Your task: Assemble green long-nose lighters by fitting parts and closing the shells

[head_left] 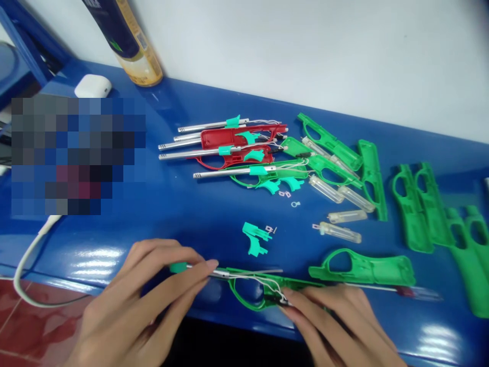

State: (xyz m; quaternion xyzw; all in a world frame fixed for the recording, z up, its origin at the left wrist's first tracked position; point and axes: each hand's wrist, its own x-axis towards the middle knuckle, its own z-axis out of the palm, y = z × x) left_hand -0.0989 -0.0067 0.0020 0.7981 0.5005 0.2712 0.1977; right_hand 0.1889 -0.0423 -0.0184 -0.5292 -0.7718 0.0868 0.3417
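Near the table's front edge lies a green casing half [248, 300] with a ring-shaped opening. My left hand [153, 295] pinches a metal tube [219, 273] that extends over the casing's left end, with a teal piece [178, 267] at its far left. White wires [263, 278] run from the tube to a small black part [275, 300]. The fingers of my right hand [328, 316] are closed on this black part, over the right side of the casing, which they partly cover.
Red and green casings with metal tubes lie behind my hands. Teal pieces [255, 238], clear tanks [340, 232] and another green casing half [370, 267] are nearer. A screwdriver [420, 293] lies at right, a bottle [133, 46] stands at back left, and a white cable [23, 265] curves at left.
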